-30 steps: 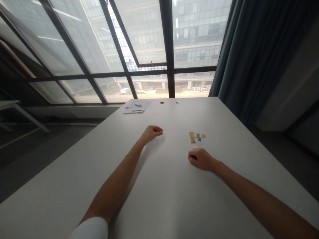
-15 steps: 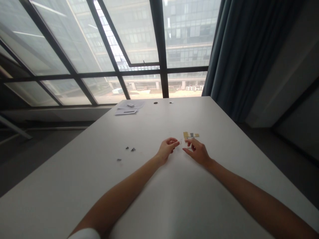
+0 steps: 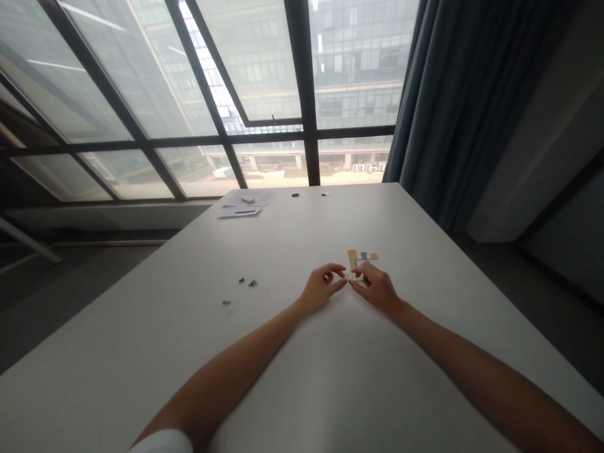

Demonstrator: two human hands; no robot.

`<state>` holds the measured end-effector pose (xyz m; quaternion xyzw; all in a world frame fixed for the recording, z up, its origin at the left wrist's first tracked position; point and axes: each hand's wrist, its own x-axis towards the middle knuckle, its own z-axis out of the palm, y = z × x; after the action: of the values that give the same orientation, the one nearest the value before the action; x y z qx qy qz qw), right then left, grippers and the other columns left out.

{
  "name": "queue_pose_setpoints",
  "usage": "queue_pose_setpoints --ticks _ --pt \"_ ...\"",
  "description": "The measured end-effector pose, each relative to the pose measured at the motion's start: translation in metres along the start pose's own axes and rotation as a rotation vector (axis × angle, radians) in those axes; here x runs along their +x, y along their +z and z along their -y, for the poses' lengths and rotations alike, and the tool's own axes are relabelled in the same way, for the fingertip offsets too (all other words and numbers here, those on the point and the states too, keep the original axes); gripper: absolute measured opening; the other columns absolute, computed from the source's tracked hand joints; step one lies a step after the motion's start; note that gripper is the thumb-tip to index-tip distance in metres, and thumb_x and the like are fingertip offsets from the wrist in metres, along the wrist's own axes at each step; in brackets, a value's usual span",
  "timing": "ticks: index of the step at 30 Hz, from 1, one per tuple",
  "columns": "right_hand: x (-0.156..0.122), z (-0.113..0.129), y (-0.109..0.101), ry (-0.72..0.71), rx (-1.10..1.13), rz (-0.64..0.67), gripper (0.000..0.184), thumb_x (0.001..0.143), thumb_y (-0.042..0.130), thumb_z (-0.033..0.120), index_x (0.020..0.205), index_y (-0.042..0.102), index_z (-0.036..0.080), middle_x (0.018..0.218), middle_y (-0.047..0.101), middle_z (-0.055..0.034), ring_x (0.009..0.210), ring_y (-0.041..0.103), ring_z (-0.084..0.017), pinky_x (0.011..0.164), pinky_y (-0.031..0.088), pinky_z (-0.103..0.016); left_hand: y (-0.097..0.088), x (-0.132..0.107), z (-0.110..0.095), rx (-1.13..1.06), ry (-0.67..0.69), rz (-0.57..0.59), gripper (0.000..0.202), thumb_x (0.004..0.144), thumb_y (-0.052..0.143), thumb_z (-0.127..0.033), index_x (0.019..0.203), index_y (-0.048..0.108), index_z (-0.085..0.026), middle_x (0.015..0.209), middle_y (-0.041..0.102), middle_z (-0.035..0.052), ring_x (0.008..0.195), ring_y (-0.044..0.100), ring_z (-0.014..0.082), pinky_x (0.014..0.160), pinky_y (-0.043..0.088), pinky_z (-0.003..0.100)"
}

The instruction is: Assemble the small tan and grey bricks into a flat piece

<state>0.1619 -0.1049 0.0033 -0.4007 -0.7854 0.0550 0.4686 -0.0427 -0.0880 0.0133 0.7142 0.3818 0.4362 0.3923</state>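
Note:
In front of me, over the white table (image 3: 283,251), both hands meet at a small pale, partly see-through piece (image 3: 349,275), too small to name. My left hand (image 3: 323,288) has thumb and index finger curved to its left side. My right hand (image 3: 377,288) curls thumb and fingers around its right side. Just beyond the right hand lie yellow-ended strips (image 3: 362,255) with pale and blue-grey middles; the fingers cover part of them.
Several tiny dark parts (image 3: 253,284) lie left of my hands, with a small grey bar (image 3: 226,302) nearer me. Papers (image 3: 243,207) with a white object on top rest at the far left. A round dark hole (image 3: 295,195) is near the far edge, by the windows.
My left hand has moved slightly right, bringing its fingertips up to those of the right hand. The right thumb and fingers have closed in a little around the pale piece.

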Motion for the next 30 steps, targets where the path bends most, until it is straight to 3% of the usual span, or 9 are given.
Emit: queue_pose_setpoints --ticks 4,7,15,30 --pt "-0.0007 -0.0037 -0.0006 -0.003 0.023 0.03 0.009 0.086 0.067 0.023 0.094 0.064 0.02 0.08 0.061 0.0002 0.055 0.046 -0.009 0.056 0.039 -0.022 -0.0054 0.0 0.0061 0.273 0.234 0.001 0.024 0.079 0.072 -0.025 0.102 0.073 -0.021 0.089 0.068 0.0029 0.07 0.049 0.0118 0.066 0.042 0.024" --pt "-0.001 -0.0038 -0.0011 0.002 0.038 0.062 0.009 0.085 0.069 0.022 0.092 0.064 0.021 0.081 0.06 0.0004 0.056 0.046 -0.009 0.056 0.039 -0.022 -0.0061 0.0002 0.0078 0.342 0.297 0.005 0.02 0.081 0.07 -0.023 0.1 0.073 -0.021 0.088 0.067 0.0033 0.076 0.054 0.0135 0.069 0.045 0.025" --pt "-0.0015 -0.0049 -0.0033 -0.01 0.044 0.097 0.016 0.082 0.068 0.02 0.097 0.064 0.021 0.083 0.062 0.0003 0.056 0.047 -0.009 0.057 0.04 -0.022 -0.0046 -0.0004 0.0074 0.362 0.33 -0.016 0.018 0.08 0.07 -0.021 0.098 0.072 -0.021 0.086 0.066 0.0027 0.078 0.057 0.014 0.068 0.046 0.025" --pt "-0.0023 -0.0055 -0.0033 0.002 0.029 0.103 0.012 0.082 0.068 0.02 0.092 0.062 0.021 0.082 0.061 0.0011 0.055 0.046 -0.008 0.056 0.038 -0.022 -0.0038 -0.0009 0.0058 0.353 0.334 -0.015 0.019 0.08 0.07 -0.021 0.099 0.072 -0.021 0.085 0.065 0.0022 0.074 0.054 0.0128 0.068 0.046 0.024"
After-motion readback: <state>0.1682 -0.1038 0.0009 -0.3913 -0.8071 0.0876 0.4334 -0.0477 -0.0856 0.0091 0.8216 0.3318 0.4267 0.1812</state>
